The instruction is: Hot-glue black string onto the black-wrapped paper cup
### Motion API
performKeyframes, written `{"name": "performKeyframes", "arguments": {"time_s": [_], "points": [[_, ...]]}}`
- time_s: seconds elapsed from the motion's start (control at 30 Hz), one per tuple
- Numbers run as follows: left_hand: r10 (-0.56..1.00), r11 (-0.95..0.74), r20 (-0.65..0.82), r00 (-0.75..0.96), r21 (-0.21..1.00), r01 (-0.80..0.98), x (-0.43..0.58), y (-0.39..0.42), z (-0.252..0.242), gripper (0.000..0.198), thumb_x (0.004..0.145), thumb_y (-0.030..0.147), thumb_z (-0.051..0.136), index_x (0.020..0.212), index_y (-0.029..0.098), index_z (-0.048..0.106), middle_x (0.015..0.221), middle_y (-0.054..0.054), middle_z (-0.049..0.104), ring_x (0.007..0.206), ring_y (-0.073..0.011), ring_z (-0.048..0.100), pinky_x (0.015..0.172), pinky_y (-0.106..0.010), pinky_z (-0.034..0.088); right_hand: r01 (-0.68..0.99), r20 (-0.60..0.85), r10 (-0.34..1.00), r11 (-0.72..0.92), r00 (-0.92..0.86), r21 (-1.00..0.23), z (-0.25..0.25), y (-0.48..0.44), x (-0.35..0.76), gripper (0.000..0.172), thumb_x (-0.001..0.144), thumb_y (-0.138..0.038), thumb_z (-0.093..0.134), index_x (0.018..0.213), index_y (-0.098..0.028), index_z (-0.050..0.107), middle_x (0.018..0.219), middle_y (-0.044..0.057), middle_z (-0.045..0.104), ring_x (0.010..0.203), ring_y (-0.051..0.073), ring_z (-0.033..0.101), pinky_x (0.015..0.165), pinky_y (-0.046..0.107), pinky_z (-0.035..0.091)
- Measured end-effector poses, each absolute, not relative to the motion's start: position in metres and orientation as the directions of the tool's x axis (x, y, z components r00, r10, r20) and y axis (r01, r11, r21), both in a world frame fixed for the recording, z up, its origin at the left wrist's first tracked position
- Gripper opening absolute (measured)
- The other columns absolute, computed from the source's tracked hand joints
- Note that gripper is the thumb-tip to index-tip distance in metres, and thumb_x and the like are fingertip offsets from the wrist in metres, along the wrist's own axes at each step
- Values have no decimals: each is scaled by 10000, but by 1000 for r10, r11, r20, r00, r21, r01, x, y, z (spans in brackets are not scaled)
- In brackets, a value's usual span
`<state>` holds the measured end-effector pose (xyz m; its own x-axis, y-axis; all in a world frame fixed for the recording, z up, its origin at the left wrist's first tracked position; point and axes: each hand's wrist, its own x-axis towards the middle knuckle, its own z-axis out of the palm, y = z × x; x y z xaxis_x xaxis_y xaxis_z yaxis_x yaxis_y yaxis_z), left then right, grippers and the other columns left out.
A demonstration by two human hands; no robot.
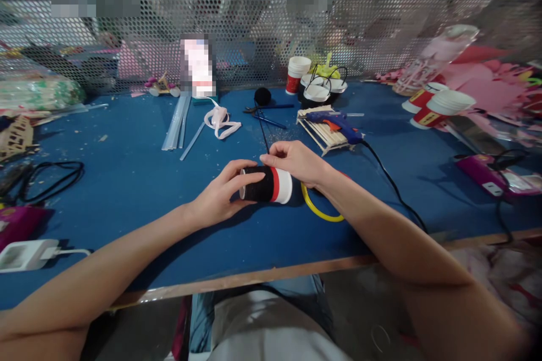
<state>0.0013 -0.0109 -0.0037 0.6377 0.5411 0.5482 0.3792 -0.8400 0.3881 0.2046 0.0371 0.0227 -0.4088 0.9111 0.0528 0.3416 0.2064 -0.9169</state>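
Observation:
A paper cup (271,185) lies on its side above the blue table (139,180), most of it wrapped in black yarn, with a red band and white rim showing at its right end. My left hand (222,194) grips the cup's narrow end, fingers curled over it. My right hand (296,161) rests on top of the cup near its rim, fingers pinched on the black yarn strand (263,135) that runs back to a yarn ball (262,96). A yellow ring (317,208) lies under my right wrist.
A blue glue gun (334,122) rests on a rack of wooden sticks, its black cord trailing right. Paper cups (436,106), clear glue sticks (178,121), a pink ribbon (220,121), scissors, chargers and cables lie around. A perforated metal screen (254,22) closes the back.

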Motion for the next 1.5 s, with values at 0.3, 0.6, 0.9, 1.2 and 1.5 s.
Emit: {"name": "performKeyframes", "arguments": {"time_s": [0.3,0.6,0.9,1.2,1.5], "points": [[527,-846,565,635,283,451,1,-9,-9,495,784,54,544,1219,240,400,1273,-131,401,1183,-233,428,910,-404,469,422,149,915,311,-374,-851,27,33,202,281,748,-430,546,678,-158,566,596,-29,473,544,85,382,542,237,327],[752,-633,379,539,641,433,2,-8,-8,758,674,343,717,1291,197,301,1261,-148,423,1182,-284,436,975,-466,410,366,247,943,315,-223,-876,19,31,194,269,726,-416,579,635,-167,537,596,-22,496,549,90,410,561,238,365],[892,-224,120,436,955,194,7,-9,-14,505,754,348,632,1166,182,392,1091,-83,542,907,-188,602,809,-360,512,475,357,905,425,-230,-771,14,27,192,238,763,-396,563,682,-172,576,685,-2,552,587,92,452,578,236,363],[773,-567,337,537,747,347,6,-12,-7,512,746,290,636,1195,188,412,1146,-107,501,1037,-224,523,876,-380,469,425,337,877,465,-343,-777,28,35,197,213,757,-357,584,670,-163,574,641,-17,529,542,75,406,539,228,344],[677,-682,246,693,563,467,6,-21,8,665,779,349,583,1339,205,256,1181,-123,463,1082,-246,475,887,-390,449,343,249,837,445,-487,-827,30,52,181,219,746,-365,578,689,-154,596,650,-5,582,589,93,479,568,229,378]]}}
